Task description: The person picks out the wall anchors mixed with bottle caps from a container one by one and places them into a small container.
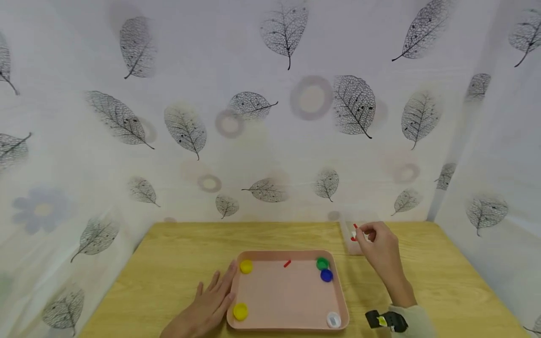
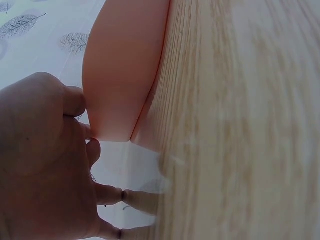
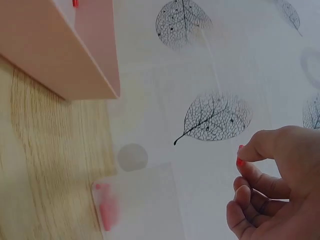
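Observation:
Between thumb and forefinger my right hand [image 1: 378,244] pinches a small red stick [image 3: 240,155], held above a translucent box [image 1: 355,249] at the back right. More red pieces [image 3: 106,212] show through that box's wall. My left hand [image 1: 208,303] lies with fingers extended against the left side of a pink tray [image 1: 287,327]. In the left wrist view its thumb side touches the tray wall. Inside the tray, one red stick [image 1: 287,264] lies near the back edge.
Two yellow caps [image 1: 246,266] sit at the tray's left corners. A green cap [image 1: 322,263] and a blue cap [image 1: 326,275] lie together at the back right, a white cap [image 1: 334,320] at the front right. Behind the wooden table [image 1: 186,239] hangs a leaf-patterned curtain [image 1: 270,150].

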`<state>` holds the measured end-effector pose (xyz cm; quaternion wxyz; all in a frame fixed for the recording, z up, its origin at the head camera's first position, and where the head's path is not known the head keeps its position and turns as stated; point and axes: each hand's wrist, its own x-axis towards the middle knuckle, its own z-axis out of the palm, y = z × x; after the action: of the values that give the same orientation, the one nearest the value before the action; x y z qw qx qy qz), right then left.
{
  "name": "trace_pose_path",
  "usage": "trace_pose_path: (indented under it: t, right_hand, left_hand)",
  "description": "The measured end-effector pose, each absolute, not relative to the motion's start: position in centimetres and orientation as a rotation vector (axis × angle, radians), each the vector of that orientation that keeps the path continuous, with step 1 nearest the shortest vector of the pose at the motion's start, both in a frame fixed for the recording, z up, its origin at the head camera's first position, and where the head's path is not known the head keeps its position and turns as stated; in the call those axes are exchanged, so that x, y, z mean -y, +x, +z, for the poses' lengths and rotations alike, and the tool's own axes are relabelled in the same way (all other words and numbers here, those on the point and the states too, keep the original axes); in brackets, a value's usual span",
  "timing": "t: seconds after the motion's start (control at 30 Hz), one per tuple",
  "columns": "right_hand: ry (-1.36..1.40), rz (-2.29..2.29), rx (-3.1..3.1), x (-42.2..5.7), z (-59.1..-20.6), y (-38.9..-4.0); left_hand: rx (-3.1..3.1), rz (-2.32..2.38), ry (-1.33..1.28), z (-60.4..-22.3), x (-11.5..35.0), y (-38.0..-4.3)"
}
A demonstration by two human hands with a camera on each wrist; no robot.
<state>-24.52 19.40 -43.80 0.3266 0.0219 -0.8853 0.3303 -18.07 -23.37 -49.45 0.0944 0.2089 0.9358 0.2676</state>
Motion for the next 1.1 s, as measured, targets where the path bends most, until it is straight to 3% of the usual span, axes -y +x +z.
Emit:
trace_pose_path:
  t: [0.6, 1.1]
  right_hand:
    - [-0.076, 0.89, 2.226, -23.8, -46.8, -26.4]
    - [-0.079, 0.865, 2.261, -24.2, -47.8, -26.6]
  left_hand:
    - [-2.77, 0.766, 0.592, -49.4, 23.3, -18.2]
    - [-2.764, 0.77, 0.602, -49.4, 23.2, -18.2]
